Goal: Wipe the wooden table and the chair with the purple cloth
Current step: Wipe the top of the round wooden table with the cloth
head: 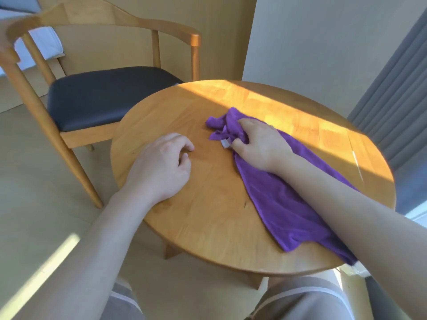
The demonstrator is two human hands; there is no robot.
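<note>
A round wooden table [208, 222] fills the middle of the view. A purple cloth [282, 209] lies across its right half, bunched at the far end and trailing toward the near edge under my right forearm. My right hand [261, 144] grips the bunched end of the cloth near a small white tag. My left hand [161, 165] rests on the bare wood left of the cloth, fingers loosely curled and holding nothing. A wooden chair [108, 95] with a dark padded seat stands behind the table on the left.
A band of sunlight crosses the table's far right part. Grey curtains [392, 93] hang at the right, a pale wall [312, 42] stands behind the table. Light floor [34, 215] spreads to the left. My knees show below the table's near edge.
</note>
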